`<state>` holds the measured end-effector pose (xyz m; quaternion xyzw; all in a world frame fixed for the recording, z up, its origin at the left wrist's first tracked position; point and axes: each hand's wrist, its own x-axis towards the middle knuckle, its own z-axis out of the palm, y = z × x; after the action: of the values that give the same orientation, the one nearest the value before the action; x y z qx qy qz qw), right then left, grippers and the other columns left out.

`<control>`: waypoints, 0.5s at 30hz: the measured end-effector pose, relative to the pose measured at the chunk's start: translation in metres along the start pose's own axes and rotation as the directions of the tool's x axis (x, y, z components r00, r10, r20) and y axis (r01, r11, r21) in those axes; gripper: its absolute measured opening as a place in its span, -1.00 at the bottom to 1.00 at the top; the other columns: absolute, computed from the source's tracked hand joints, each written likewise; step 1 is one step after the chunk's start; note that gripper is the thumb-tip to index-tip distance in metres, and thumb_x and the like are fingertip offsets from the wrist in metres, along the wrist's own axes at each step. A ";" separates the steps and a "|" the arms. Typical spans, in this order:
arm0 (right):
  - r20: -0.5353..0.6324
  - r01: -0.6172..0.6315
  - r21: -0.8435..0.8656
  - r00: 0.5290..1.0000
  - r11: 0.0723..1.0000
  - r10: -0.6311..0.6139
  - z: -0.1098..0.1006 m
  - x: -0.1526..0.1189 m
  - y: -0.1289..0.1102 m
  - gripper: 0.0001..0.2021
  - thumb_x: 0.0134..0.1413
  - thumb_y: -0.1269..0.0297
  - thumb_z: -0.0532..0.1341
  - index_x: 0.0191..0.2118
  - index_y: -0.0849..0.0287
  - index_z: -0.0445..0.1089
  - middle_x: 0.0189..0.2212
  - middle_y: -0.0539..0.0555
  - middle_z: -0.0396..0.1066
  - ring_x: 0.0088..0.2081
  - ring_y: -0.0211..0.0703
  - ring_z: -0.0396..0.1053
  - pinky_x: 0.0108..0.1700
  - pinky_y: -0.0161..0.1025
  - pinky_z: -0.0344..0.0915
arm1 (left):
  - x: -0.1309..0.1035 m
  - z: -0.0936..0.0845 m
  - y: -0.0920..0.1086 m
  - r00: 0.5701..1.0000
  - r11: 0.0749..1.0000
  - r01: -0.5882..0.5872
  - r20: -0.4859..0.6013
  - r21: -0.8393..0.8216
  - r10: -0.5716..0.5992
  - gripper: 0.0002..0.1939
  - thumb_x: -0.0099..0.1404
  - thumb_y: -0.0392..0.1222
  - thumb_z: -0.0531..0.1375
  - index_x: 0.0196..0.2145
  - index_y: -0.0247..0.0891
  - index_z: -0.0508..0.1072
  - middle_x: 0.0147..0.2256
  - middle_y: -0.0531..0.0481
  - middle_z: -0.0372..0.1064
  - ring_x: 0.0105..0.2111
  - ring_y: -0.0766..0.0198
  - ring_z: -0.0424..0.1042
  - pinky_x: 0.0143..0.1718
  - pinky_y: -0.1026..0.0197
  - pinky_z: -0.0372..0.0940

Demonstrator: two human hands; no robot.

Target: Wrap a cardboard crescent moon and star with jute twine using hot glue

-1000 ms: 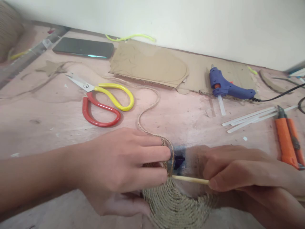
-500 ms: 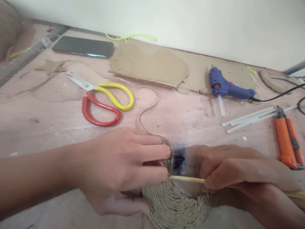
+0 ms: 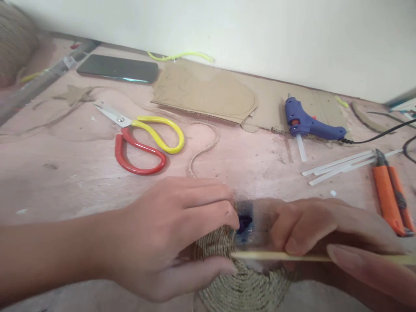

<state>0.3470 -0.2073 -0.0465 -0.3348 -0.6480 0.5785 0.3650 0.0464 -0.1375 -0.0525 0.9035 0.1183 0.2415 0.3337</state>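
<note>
My left hand [image 3: 182,229] lies over a curved piece covered in rows of jute twine [image 3: 247,288]. Its fingers curl at the piece's inner edge and the thumb rests on the rows. From under these fingers a loose strand of twine [image 3: 203,149] winds back across the tabletop. My right hand [image 3: 328,234] holds a thin wooden stick [image 3: 260,256], whose tip meets the twine rows near my left thumb. A dark blue patch [image 3: 245,223] shows between the hands. Part of the curved piece is hidden under my left hand.
Scissors [image 3: 143,125] with red and yellow handles lie beyond my left hand. Farther back are a phone [image 3: 118,68], a cardboard star [image 3: 73,94] and cardboard [image 3: 201,93]. Toward the right are a blue glue gun [image 3: 308,121], glue sticks [image 3: 341,164] and an orange cutter [image 3: 388,195].
My left fingers have drawn together and moved slightly right, with the thumb now up on the twine rows. The stick has shifted a little lower, and my right thumb shows apart from the fingers.
</note>
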 end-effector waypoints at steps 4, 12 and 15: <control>-0.053 -0.027 0.142 0.998 0.989 0.035 0.004 0.002 0.000 -0.73 0.59 0.22 0.16 0.01 0.02 0.66 -0.17 0.15 0.69 -0.26 0.03 0.69 -0.28 -0.09 0.69 | 0.001 0.007 0.008 0.997 0.996 0.072 -0.036 -0.058 -0.074 -0.87 0.58 -0.14 0.30 -0.02 -0.21 0.46 -0.21 -0.07 0.53 -0.23 0.11 0.54 -0.20 0.04 0.51; -0.120 -0.031 0.396 0.989 0.918 0.085 0.013 0.003 0.007 -0.77 0.58 0.07 0.22 0.03 -0.11 0.66 -0.11 0.11 0.75 -0.14 0.05 0.70 -0.11 0.03 0.68 | 0.002 0.010 0.006 0.993 0.996 0.065 -0.098 0.061 -0.059 -0.90 0.52 -0.25 0.29 -0.05 -0.24 0.47 -0.15 -0.07 0.56 -0.19 0.10 0.55 -0.12 -0.02 0.40; -0.133 -0.013 0.394 0.989 0.919 0.071 0.015 0.003 0.005 -0.67 0.61 -0.05 0.16 0.05 -0.12 0.66 -0.09 0.12 0.76 -0.11 0.04 0.70 -0.11 0.00 0.67 | 0.003 0.011 0.004 0.990 0.987 0.096 -0.114 0.126 -0.082 -0.91 0.58 -0.17 0.27 -0.09 -0.22 0.46 -0.19 -0.01 0.54 -0.22 0.14 0.50 -0.19 0.03 0.26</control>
<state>0.3327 -0.2120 -0.0524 -0.3098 -0.4838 0.6784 0.4579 0.0552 -0.1457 -0.0559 0.9028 0.1921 0.2669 0.2771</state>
